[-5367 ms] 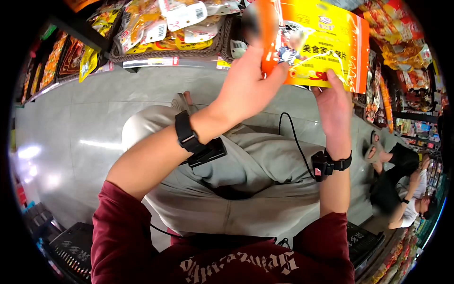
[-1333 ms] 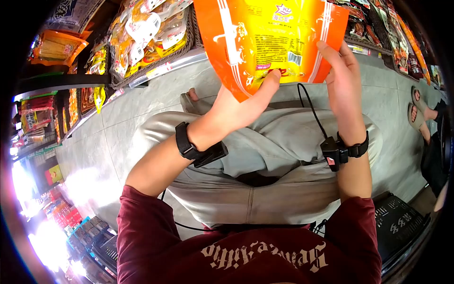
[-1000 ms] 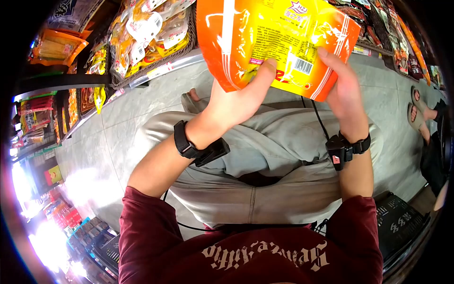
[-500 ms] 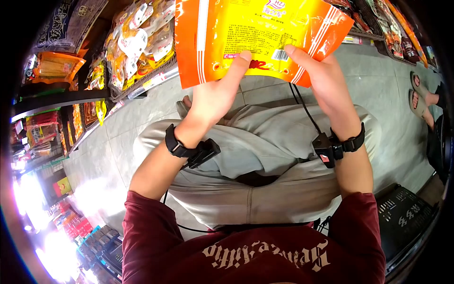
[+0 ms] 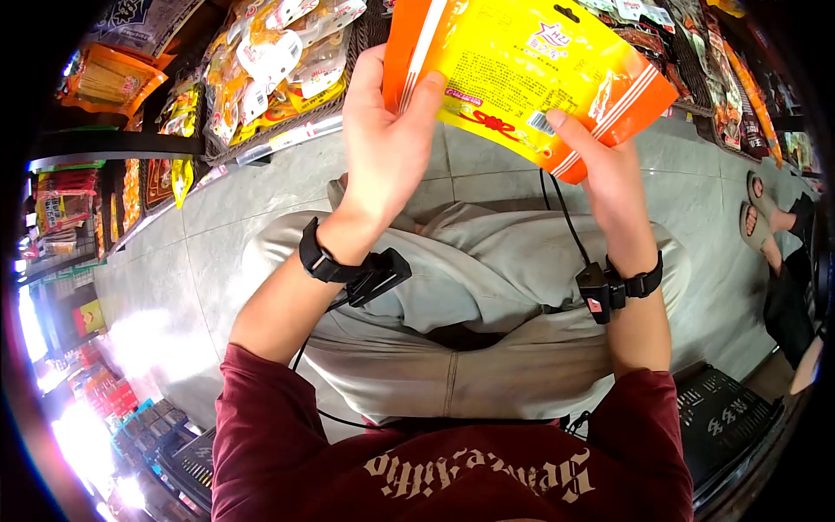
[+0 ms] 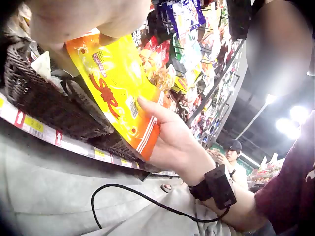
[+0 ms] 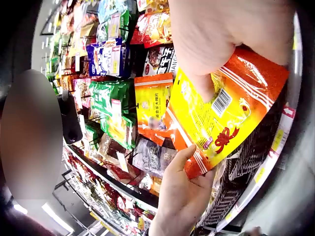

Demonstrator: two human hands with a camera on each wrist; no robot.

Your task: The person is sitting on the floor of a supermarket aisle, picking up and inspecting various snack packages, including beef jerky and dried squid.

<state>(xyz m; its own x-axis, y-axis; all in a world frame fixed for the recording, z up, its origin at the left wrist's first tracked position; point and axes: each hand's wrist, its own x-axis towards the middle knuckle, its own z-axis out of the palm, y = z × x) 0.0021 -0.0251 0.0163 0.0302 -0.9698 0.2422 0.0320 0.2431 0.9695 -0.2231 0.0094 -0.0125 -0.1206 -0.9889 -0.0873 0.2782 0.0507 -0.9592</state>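
An orange and yellow pouch (image 5: pixel 513 74) is held up in front of the body, its printed side with a barcode facing the head camera. My left hand (image 5: pixel 387 143) grips its left edge, thumb on the face and fingers partly hidden behind. At the lower right, my right hand (image 5: pixel 613 178) holds the pouch with the thumb beside the barcode; its other fingers are hidden. Both wrist views show the same pouch (image 6: pixel 115 88) (image 7: pixel 206 118) between the two hands. The pouch slants down to the right in the head view.
Wicker baskets (image 5: pixel 339 109) of packaged snacks line the shelf ahead. Hanging packets (image 7: pixel 110 103) fill a rack. Black crates (image 5: pixel 722 418) stand beside the body. A black cable (image 5: pixel 565 213) hangs near the right wrist; another person's sandalled feet (image 5: pixel 757 217) are at the right.
Compared with half a second ago, the pouch has shifted right and tilted, its left side higher. My left hand has risen, and more of its fingers show at the pouch's left edge.
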